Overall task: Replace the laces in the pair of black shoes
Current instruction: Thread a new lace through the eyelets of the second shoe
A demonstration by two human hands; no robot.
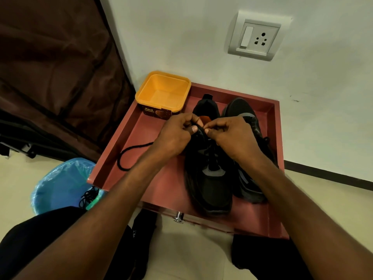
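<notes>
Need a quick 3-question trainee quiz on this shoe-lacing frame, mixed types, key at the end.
1. True or false: the yellow tub holds spare laces.
2. Which shoe are both hands working on? A) left shoe B) right shoe
3. Fill in: the loose black lace trails across the red ____.

Key: 1 false, it looks empty. 2 A; the left hand and right hand pinch lace at its top eyelets. 3 tray.

2 shoes in a drawer

The left shoe [210, 178] sits beside the right shoe [248, 150] in the drawer [125, 138]; the tub [163, 93] stands behind-left.
</notes>
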